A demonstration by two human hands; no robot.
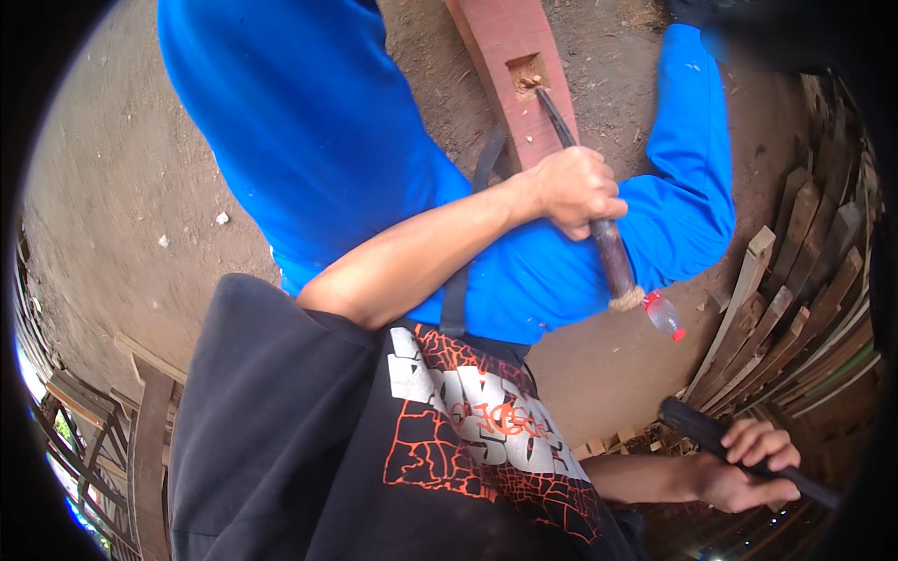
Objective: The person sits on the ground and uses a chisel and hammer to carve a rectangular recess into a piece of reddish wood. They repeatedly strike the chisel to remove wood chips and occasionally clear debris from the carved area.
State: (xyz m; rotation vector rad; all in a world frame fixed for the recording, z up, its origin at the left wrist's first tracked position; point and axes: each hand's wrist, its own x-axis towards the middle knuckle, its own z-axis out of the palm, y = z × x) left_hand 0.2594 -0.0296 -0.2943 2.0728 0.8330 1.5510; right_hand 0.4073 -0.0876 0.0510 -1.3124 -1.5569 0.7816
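Planks: loose boards (140,439) lie on the dirt, well to the left of both hands
Left hand: (572,190) fist shut tight round the chisel, arm crossing the blue trousers (309,122)
Chisel: (585,187) runs through the left fist, blade up and away, frayed butt end just below the hand
Beam: reddish timber (500,42) beyond the left hand, chisel tip in its mortise (527,75)
Bottle: (664,315) clear, red cap, on the ground just right of the chisel butt
Right hand: (748,463) low and right, fingers wrapped round a dark handle (711,435); what tool it belongs to, I can't tell
Stack: boards (795,280) lean just above the right hand
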